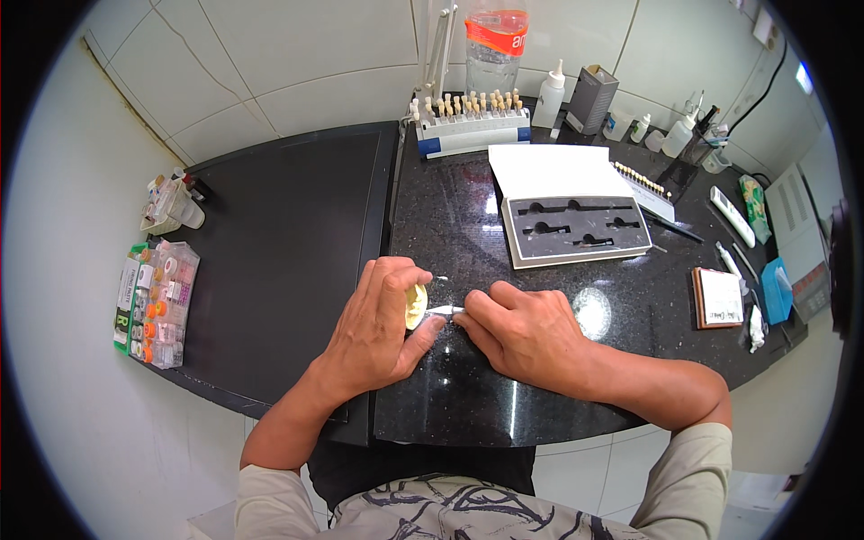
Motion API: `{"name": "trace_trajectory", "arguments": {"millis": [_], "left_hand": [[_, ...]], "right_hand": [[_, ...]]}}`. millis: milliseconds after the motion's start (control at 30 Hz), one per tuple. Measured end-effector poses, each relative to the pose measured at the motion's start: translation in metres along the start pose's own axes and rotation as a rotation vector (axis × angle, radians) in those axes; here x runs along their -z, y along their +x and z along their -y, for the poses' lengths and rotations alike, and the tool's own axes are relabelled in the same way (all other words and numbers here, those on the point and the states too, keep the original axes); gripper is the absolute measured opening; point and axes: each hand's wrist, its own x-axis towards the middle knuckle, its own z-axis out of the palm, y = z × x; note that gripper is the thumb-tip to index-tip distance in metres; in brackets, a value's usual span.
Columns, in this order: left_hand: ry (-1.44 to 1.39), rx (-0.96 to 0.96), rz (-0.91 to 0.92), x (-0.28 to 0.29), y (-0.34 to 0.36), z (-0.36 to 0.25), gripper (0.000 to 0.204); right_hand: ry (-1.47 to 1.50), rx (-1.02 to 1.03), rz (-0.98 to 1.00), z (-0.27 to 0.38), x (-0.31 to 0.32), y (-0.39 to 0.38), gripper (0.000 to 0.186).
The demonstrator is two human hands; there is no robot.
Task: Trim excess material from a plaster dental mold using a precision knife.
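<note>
My left hand (378, 315) is closed around a small pale yellow dental cast (416, 307), mostly covered by the fingers. Close beside it, my right hand (531, 335) pinches a slim tool with a white pointed tip (440, 310). That tip points left and reaches to the cast or to the left thumb; whether it touches is too small to tell. The rest of the tool is hidden inside my right fingers. Both hands are over the black speckled countertop (450, 405), near its front edge.
An open case (580, 252) with grey foam cutouts lies beyond my right hand. Behind it stand a tooth shade guide (472, 135), a large plastic bottle (495, 54) and small bottles. A notepad (720, 298) lies at right, a clear organizer (168, 301) of containers at left.
</note>
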Motion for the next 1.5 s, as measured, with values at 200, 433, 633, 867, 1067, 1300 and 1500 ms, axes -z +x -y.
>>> {"name": "trace_trajectory", "arguments": {"millis": [200,433,633,867,1067,1300,1500], "left_hand": [[-0.009,-0.019,-0.038,-0.0021,0.0001,0.0035,0.063],[-0.036,-0.003,-0.060,-0.0007,0.0011,0.0009,0.064],[-0.030,0.014,-0.068,-0.0016,-0.0003,0.0034,0.056],[-0.072,0.045,-0.059,-0.0013,0.0002,0.0017,0.054],[-0.056,0.064,-0.056,-0.0026,-0.0007,0.0004,0.052],[-0.062,0.042,-0.072,-0.0044,-0.0004,0.0026,0.049],[-0.066,0.032,-0.085,-0.0038,0.0002,0.0026,0.048]], "right_hand": [[0.060,-0.037,-0.015,-0.0022,0.0028,0.0006,0.022],[0.010,-0.021,-0.021,-0.0060,0.0016,0.0010,0.021],[0.013,-0.027,0.019,-0.0043,0.0048,0.0028,0.016],[0.018,0.041,0.014,-0.0063,0.0025,0.0013,0.020],[0.059,0.011,0.043,-0.0005,0.0054,0.0023,0.016],[0.057,0.007,0.058,-0.0003,0.0053,0.0017,0.017],[0.084,0.002,0.054,-0.0011,0.0061,0.0023,0.016]]}}
